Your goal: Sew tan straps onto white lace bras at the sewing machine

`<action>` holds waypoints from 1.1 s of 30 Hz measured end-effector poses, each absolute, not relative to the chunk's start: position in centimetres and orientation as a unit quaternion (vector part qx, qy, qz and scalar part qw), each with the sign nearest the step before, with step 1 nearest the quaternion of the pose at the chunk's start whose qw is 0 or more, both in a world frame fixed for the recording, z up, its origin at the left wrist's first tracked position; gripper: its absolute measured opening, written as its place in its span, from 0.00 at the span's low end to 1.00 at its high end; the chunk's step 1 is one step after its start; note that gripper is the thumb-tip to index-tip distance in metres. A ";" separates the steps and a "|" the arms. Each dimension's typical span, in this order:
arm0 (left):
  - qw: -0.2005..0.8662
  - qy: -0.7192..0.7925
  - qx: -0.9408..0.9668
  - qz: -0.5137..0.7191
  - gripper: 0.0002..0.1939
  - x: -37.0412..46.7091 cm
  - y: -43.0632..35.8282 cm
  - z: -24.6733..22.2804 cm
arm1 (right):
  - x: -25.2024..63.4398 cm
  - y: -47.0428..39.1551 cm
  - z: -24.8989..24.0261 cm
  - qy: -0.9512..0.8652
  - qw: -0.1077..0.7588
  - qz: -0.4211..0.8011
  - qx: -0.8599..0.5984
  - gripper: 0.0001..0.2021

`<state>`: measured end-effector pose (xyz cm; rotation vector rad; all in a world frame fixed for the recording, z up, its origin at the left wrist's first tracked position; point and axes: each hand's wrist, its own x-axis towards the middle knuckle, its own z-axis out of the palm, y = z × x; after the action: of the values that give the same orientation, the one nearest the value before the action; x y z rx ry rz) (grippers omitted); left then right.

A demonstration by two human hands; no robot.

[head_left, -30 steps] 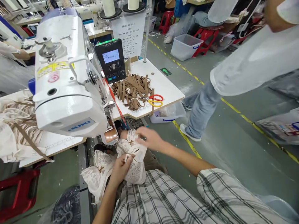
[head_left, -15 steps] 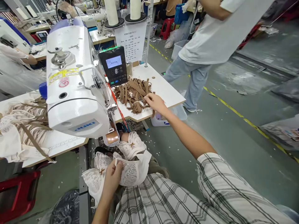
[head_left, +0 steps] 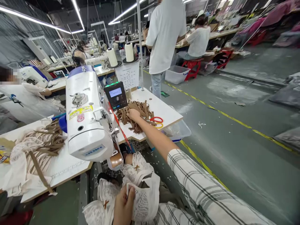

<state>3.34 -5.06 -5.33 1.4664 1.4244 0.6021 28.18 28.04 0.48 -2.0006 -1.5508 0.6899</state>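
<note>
Low in front of the sewing machine, my left hand pinches the edge of a white lace bra between thumb and fingers. More white lace cups with small brown bows hang around it over my lap. My right hand reaches across the table to a heap of brown straps. Its fingers are bent together on the straps at the heap's near left side; the fingertips are partly hidden. Scissors with red and yellow handles lie at the heap's right edge.
A control panel stands behind the straps, with thread cones beyond. White lace pieces with brown straps cover the table left of the machine. A person in a white shirt stands behind the table; a plastic bin is nearby.
My right hand has moved from the heap's right edge leftward onto the straps, uncovering the scissors. The view has tilted up. My left hand keeps hold of the bra.
</note>
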 end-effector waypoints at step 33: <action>0.671 0.499 0.522 0.169 0.27 1.6 -3.3 -4.5 | 26.8 -0.7 -7.1 -0.174 0.441 0.805 -0.356 0.25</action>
<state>1.64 -3.34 -4.53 1.1748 1.1236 0.3803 26.80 -0.74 -7.12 -0.8836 -0.4329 1.9996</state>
